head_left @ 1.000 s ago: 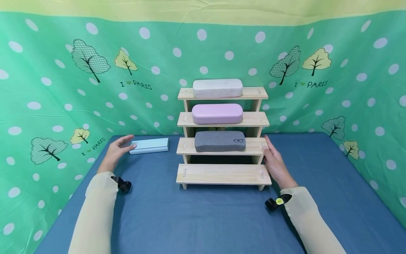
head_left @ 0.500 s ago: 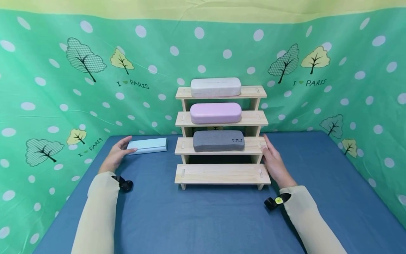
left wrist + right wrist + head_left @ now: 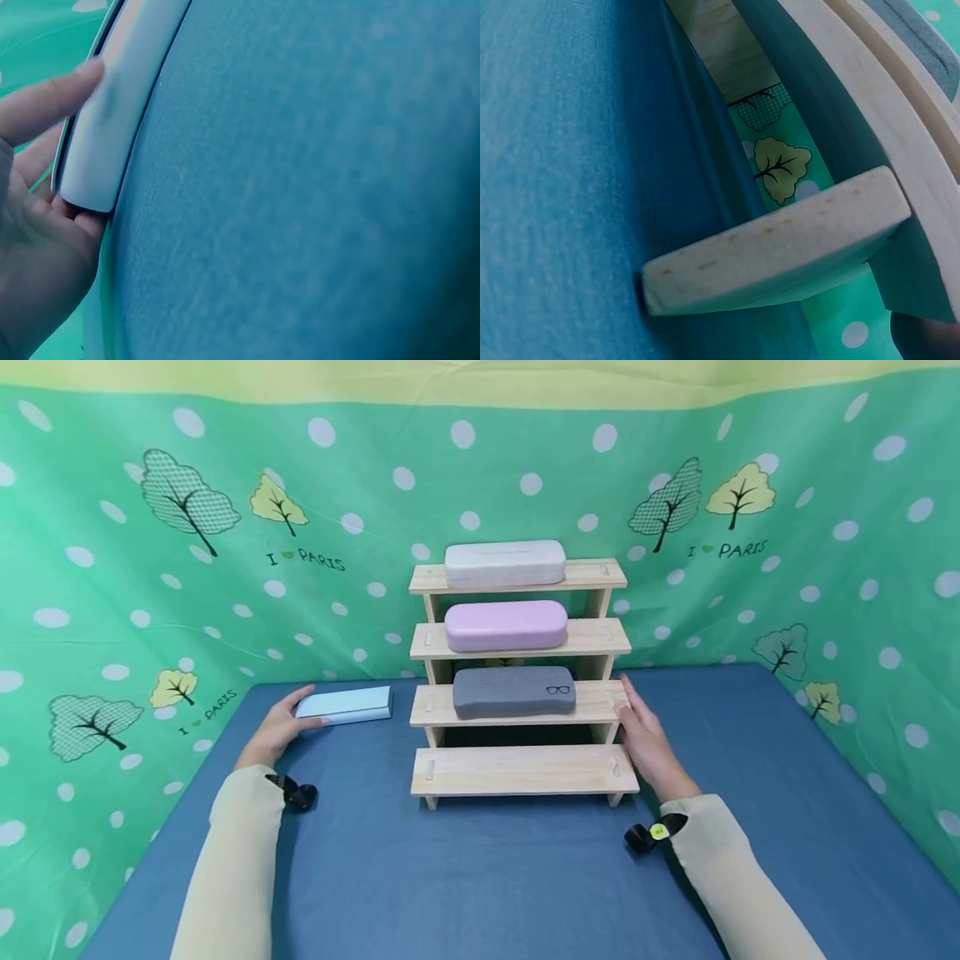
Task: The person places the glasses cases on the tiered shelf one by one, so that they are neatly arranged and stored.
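A light blue glasses case [image 3: 347, 704] lies on the cloth at the left, its flap edge toward me. My left hand [image 3: 273, 727] grips its left end. In the left wrist view the thumb [image 3: 56, 97] presses the front of the case [image 3: 124, 105], with other fingers behind and under the end. At the right side of a four-step wooden display rack [image 3: 525, 772], my right hand [image 3: 654, 747] rests with extended fingers against the board ends. The right wrist view shows the rack's foot [image 3: 780, 240] and only a dark bit of finger [image 3: 930, 337].
From the top step down stand a white glasses case [image 3: 505, 565], a lilac case [image 3: 506, 627] and a grey case [image 3: 513, 692] with a glasses print. Blue cloth [image 3: 450, 877] covers the table. A green dotted curtain [image 3: 360, 610] closes off the back and sides.
My left hand has closed around the left end of the blue case, thumb coming onto its front. The right hand stays at the rack. The head view has shifted slightly.
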The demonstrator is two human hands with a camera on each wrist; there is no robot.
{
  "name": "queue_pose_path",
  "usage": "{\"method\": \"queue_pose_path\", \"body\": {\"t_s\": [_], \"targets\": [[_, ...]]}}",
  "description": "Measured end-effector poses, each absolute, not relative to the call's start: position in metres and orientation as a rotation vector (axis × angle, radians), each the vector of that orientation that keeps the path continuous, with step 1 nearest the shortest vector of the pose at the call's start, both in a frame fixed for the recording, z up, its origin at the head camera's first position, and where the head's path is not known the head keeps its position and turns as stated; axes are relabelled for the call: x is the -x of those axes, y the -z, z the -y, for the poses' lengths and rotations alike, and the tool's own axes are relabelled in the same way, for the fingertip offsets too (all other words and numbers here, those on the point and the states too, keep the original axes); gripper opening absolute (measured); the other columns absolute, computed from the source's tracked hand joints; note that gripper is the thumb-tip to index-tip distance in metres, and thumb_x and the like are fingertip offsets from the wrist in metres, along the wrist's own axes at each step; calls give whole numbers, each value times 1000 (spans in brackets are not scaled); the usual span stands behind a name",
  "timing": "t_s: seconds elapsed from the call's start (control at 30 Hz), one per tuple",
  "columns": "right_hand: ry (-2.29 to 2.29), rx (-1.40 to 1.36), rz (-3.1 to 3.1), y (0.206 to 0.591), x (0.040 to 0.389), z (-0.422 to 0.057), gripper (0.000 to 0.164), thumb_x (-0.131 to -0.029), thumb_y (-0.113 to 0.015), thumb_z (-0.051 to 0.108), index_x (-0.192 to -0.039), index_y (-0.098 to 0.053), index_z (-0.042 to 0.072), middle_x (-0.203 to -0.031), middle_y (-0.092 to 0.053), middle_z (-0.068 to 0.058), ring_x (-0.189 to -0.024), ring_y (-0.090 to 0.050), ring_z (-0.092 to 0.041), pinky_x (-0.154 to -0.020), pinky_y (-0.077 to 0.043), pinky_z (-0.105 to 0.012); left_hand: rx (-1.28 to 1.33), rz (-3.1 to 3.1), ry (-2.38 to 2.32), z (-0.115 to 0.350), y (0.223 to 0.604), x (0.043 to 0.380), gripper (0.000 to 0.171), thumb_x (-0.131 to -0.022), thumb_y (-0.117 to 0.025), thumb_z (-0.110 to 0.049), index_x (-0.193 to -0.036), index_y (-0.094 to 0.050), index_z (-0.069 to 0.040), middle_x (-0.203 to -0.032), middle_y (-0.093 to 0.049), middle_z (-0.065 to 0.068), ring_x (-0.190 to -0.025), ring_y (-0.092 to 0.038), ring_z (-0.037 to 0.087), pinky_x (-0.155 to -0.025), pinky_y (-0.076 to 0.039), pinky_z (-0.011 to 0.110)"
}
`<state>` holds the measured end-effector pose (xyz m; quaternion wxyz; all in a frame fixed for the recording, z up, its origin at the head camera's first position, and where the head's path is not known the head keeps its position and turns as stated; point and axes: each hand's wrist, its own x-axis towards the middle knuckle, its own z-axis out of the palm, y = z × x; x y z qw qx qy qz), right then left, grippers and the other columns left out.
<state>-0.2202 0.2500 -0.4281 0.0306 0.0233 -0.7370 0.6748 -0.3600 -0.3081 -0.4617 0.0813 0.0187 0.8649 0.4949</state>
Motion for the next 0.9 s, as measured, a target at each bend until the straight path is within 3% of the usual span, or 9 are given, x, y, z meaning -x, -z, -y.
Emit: {"method": "queue_pose_path", "body": {"t_s": [0.4,0.7,0.9], "targets": [[-2096,-84,2259,428,220,-249,59,-103,-32,34,-152,-1,23,-159,2,-3,-144,-3,-24,-112,-12,-47,-93,-2689,-1302,309,460,357,83,-84,-70,-13,-150,-21,-4,-149,-19,31,-132,-26,45,-106,-23,57],[-2104,-67,2251,427,219,-248,58,-103,-32,34,-152,-2,25,-159,2,-3,-144,-3,-24,-112,-12,-48,-45,-2685,-1280,307,456,351,80,-78,-77,-16,-144,-35,-2,-147,-27,29,-128,-30,43,-105,-24,57],[-2098,-62,2251,427,219,-248,58,-103,-32,33,-152,-2,24,-159,1,-3,-144,-2,-24,-112,-12,-47,-30,-2660,-1224,307,454,346,82,-79,-77,-23,-146,-33,-5,-147,-26,28,-129,-29,42,-105,-23,57]]}}
